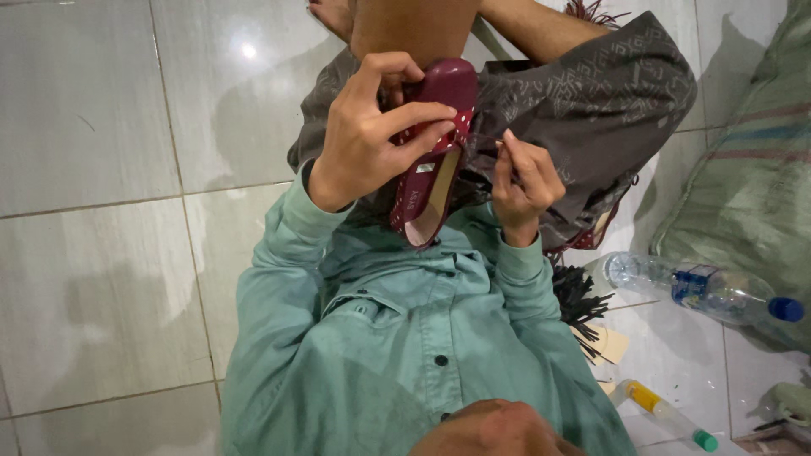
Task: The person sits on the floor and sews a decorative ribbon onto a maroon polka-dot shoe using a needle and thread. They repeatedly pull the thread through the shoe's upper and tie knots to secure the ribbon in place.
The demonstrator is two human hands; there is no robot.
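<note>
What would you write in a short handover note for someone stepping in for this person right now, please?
Left hand: grips the dark red shoe at its toe end, held over the lap, opening facing up.
Right hand: fingers pinched beside the shoe's upper edge, apparently on a thin thread or needle; too fine to be sure.
Nearby on the tiled floor: a plastic bottle, a tube with a green cap, a bundle of black strips.
Done: cannot tell how much stitching exists.
Left: whatever remains along that edge.

Shoe (432, 152) btwn hands, bottle (705, 289) right.
</note>
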